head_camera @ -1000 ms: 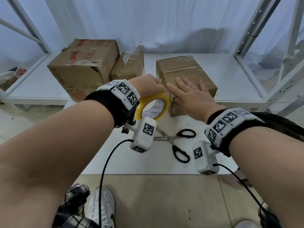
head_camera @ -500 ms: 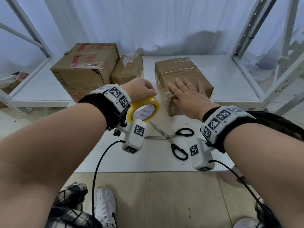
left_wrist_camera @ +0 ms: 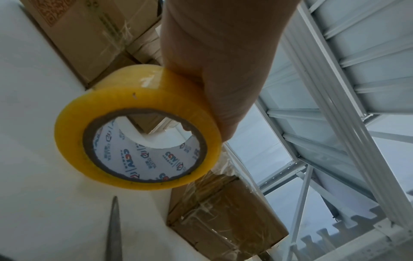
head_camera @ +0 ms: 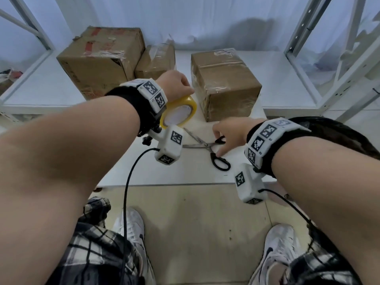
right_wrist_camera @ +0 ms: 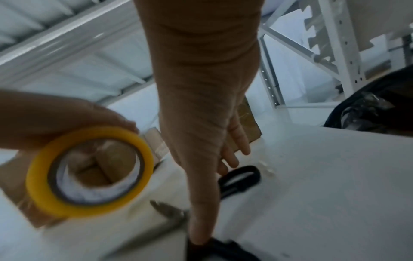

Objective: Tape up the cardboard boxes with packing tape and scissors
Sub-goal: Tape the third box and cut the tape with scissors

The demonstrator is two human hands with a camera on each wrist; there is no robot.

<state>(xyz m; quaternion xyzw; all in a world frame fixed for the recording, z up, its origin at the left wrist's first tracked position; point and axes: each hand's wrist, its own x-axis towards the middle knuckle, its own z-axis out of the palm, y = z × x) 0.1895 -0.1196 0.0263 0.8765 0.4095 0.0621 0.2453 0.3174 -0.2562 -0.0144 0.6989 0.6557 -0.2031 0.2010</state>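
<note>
My left hand [head_camera: 176, 84] grips a yellow roll of packing tape [head_camera: 178, 112] by its rim, held on edge just left of the taped cardboard box [head_camera: 224, 83] on the white table [head_camera: 164, 171]. In the left wrist view the roll [left_wrist_camera: 138, 141] hangs above the table with the box [left_wrist_camera: 223, 220] behind it. Black-handled scissors [head_camera: 207, 145] lie spread apart on the table in front of the box. My right hand [head_camera: 224, 138] reaches down over the handles with straight fingers [right_wrist_camera: 232, 159]; its thumb touches the nearer handle, and the far handle loop [right_wrist_camera: 240, 178] lies under the fingers.
A large worn box [head_camera: 100, 58] and a small taped box [head_camera: 156, 60] stand at the back left. White shelf posts [head_camera: 304, 38] rise on the right, and a shelf frame [head_camera: 26, 27] on the left. A black bag [right_wrist_camera: 368, 109] sits to my right. The table's front edge is close to my feet.
My right hand has left the top of the box and come down onto the scissors. The left hand has kept hold of the tape roll, beside the box.
</note>
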